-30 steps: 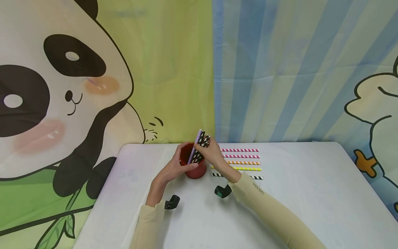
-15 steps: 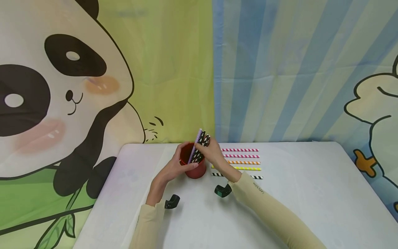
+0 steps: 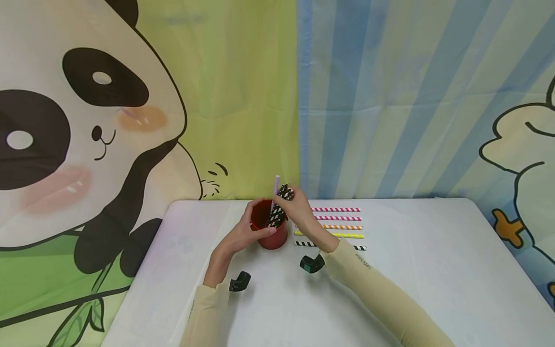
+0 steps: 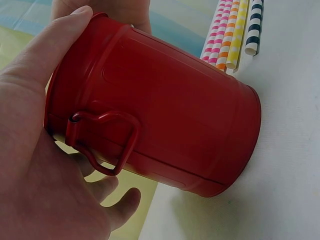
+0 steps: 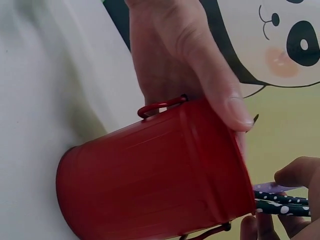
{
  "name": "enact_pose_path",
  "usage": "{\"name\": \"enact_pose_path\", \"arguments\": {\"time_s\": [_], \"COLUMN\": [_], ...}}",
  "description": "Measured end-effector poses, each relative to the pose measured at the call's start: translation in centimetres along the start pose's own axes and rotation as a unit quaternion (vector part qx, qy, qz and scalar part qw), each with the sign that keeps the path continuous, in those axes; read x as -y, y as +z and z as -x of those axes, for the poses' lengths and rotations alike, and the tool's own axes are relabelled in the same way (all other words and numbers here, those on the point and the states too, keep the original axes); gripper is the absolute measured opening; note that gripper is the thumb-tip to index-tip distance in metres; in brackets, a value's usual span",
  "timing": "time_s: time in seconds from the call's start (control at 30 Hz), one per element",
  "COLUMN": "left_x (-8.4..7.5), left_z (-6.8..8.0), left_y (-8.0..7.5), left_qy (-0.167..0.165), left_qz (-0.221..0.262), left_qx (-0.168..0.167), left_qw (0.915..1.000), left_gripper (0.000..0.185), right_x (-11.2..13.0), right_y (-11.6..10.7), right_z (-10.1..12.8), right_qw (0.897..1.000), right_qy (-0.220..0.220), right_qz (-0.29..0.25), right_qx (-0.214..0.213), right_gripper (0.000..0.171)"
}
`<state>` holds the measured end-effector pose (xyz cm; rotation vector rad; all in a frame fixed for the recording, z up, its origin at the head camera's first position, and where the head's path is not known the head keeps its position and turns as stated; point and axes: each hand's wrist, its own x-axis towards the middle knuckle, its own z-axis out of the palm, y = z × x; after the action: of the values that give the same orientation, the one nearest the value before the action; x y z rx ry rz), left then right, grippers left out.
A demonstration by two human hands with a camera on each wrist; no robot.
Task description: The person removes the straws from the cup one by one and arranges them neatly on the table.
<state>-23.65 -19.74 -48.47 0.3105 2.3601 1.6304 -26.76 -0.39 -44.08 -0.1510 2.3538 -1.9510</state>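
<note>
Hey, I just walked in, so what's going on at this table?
A person's left hand holds a red bucket near its rim. Their right hand grips a purple straw and some black straws with white spots at the bucket's mouth. Five striped straws lie in a row on the white table, to the bucket's right: two pink, one orange, one yellow, one black.
</note>
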Motion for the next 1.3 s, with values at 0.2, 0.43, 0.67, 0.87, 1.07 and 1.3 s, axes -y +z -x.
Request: {"name": "enact_pose_path", "arguments": {"time_s": [0.2,0.43,0.67,0.87,1.07,1.3], "left_x": [0.1,0.2,0.0,-0.1,0.0,0.0], "left_z": [0.0,0.0,-0.1,-0.1,-0.1,-0.2], "left_y": [0.0,0.0,0.0,0.0,0.0,0.1], "left_qy": [0.009,0.008,0.003,0.003,0.008,0.009], "left_qz": [0.003,0.005,0.009,0.013,0.006,0.007], "left_qx": [-0.002,-0.001,-0.002,0.000,-0.002,-0.006], "left_qw": [1.0000,1.0000,0.9999,0.9999,1.0000,0.9999], "left_gripper": [0.091,0.091,0.092,0.092,0.091,0.091], "right_x": [0.6,1.3,2.1,3.0,3.8,5.0], "right_y": [-0.4,-1.0,-1.5,-2.1,-2.9,-3.8], "right_z": [0.0,-0.2,-0.3,-0.3,-0.2,0.1], "right_qw": [1.000,0.999,0.998,0.996,0.996,0.994], "right_qy": [-0.009,-0.037,-0.043,-0.044,-0.053,-0.069], "right_qz": [-0.002,-0.024,-0.053,-0.072,-0.075,-0.091], "right_qx": [0.000,0.001,0.005,0.008,0.006,0.001], "right_gripper": [0.027,0.022,0.023,0.026,0.025,0.022]}}
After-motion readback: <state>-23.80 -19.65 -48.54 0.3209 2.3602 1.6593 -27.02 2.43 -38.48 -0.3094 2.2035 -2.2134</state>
